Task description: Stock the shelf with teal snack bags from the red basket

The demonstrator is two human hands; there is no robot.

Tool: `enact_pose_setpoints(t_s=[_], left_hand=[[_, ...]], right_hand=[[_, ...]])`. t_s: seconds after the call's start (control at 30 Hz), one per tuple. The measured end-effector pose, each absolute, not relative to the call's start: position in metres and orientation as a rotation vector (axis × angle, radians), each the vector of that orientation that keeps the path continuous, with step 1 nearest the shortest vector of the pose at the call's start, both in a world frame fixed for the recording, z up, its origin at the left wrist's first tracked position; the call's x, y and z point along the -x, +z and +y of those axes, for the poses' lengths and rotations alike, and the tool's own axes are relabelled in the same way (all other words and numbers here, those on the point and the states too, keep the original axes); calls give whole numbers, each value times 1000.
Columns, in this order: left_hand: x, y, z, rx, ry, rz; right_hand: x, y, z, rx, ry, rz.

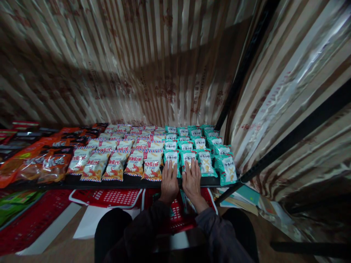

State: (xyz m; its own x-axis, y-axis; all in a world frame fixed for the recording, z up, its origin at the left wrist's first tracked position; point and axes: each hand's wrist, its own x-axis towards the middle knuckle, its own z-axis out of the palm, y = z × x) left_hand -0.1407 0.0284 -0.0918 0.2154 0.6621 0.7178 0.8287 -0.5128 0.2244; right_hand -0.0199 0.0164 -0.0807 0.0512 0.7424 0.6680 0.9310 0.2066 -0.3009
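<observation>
Both my hands reach forward onto the front row of teal-and-white snack bags on a dark shelf (115, 183). Under the fingers of my left hand (169, 182) lies one teal snack bag (171, 156). My right hand (192, 179) rests its outstretched fingers on the neighbouring teal bag (189, 155). The fingers of both hands lie flat, with nothing gripped. To the right stand two more front teal bags (206, 162), the outermost one (228, 168) turned slightly. White-and-red snack bags (152, 164) adjoin on the left, in several rows.
Orange snack packs (55, 164) and dark red packs (24, 126) fill the shelf's left. Red baskets (109, 197) sit below its front edge. A black metal post (233, 87) and a slanted bar (296, 140) stand right. Patterned sheeting (164, 65) hangs behind. Flat cardboard (246, 199) lies lower right.
</observation>
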Motion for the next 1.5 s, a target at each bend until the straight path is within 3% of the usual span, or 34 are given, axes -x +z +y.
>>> enact_pose_setpoints(t_s=[0.8, 1.13, 1.5], left_hand=[[135, -71, 27, 2291, -1123, -1479], [133, -8, 86, 2285, -869, -1616], [131, -19, 122, 2275, -839, -1569]], right_hand=[[10, -81, 17, 1496, -254, -1737], [-19, -39, 71, 1480, -139, -1721], [-26, -29, 116, 1745, -77, -1911]])
